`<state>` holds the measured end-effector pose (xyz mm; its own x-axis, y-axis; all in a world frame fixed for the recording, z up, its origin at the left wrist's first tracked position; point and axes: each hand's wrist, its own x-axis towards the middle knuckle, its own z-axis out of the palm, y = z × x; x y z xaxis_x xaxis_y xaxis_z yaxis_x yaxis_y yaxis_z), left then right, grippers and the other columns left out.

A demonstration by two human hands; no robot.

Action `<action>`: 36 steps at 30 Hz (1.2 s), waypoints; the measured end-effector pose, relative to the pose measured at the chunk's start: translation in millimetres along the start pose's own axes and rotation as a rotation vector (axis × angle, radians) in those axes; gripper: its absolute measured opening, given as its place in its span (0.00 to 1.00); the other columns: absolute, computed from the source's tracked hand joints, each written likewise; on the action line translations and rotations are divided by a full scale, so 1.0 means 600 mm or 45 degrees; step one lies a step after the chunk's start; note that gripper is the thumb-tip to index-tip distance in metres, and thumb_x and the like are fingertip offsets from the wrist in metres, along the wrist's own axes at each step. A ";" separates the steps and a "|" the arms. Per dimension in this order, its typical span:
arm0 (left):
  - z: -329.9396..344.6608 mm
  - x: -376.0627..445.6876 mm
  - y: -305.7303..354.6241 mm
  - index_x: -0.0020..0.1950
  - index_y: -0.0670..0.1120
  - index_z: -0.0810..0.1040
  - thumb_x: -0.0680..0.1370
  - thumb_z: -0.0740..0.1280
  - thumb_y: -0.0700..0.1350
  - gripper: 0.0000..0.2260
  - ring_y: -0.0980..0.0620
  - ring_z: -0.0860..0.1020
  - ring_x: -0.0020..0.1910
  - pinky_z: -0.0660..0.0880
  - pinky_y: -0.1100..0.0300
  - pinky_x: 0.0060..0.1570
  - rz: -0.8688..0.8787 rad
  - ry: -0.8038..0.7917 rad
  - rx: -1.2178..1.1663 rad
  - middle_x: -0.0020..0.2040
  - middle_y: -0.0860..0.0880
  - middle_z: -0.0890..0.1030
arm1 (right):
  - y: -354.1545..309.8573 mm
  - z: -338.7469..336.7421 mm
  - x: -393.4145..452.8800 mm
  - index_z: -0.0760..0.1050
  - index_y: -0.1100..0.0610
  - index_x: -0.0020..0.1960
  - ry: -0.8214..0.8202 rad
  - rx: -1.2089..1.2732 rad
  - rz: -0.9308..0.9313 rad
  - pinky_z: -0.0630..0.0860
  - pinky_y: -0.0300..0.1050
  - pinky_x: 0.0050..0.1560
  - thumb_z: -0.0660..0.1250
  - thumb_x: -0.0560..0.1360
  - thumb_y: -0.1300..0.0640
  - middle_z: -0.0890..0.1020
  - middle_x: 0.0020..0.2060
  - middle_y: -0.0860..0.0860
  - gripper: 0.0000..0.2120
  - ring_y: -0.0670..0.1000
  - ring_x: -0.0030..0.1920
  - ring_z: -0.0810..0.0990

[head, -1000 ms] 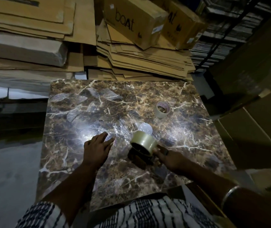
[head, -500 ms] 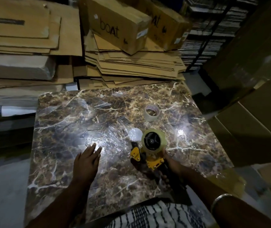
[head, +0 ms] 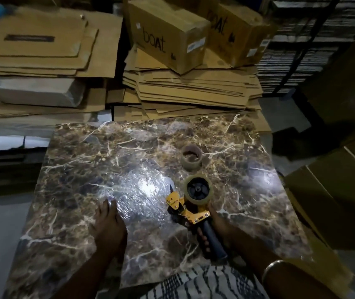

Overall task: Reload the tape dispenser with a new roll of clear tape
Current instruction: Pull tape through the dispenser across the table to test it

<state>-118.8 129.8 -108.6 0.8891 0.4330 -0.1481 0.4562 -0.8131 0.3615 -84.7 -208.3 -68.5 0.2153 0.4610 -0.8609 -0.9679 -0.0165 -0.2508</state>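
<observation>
The yellow tape dispenser (head: 188, 212) lies on its side on the marble table (head: 86, 165), its dark handle pointing toward me. A clear tape roll (head: 198, 189) sits on its black hub. My right hand (head: 216, 225) is wrapped around the handle from the right side. A used tape core (head: 191, 157), brown and nearly bare, stands on the table just beyond the dispenser. My left hand (head: 107, 223) rests flat on the table to the left, fingers together, holding nothing.
Flattened cardboard stacks (head: 189, 91) and two printed boxes (head: 168, 33) stand beyond the table's far edge. More cardboard boxes (head: 334, 186) crowd the right side. Wrinkled clear film (head: 137, 190) glares on the table between my hands.
The dispenser has turned from showing the roll's edge to lying on its side with the hub facing up. My right hand shifted down onto the handle. My left hand's fingers have drawn together.
</observation>
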 end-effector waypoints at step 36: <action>0.052 -0.105 0.248 0.47 0.52 0.87 0.76 0.71 0.48 0.06 0.68 0.83 0.39 0.79 0.68 0.46 0.286 -0.294 -0.542 0.41 0.60 0.87 | -0.042 -0.090 -0.023 0.87 0.63 0.39 0.406 -0.498 -0.439 0.72 0.41 0.27 0.69 0.66 0.27 0.77 0.23 0.56 0.36 0.54 0.22 0.74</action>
<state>-105.6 -30.5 -74.0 0.9699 0.1300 -0.2057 0.2412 -0.6257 0.7419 -56.3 -262.3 -74.4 0.5942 0.2105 -0.7763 -0.7294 -0.2658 -0.6304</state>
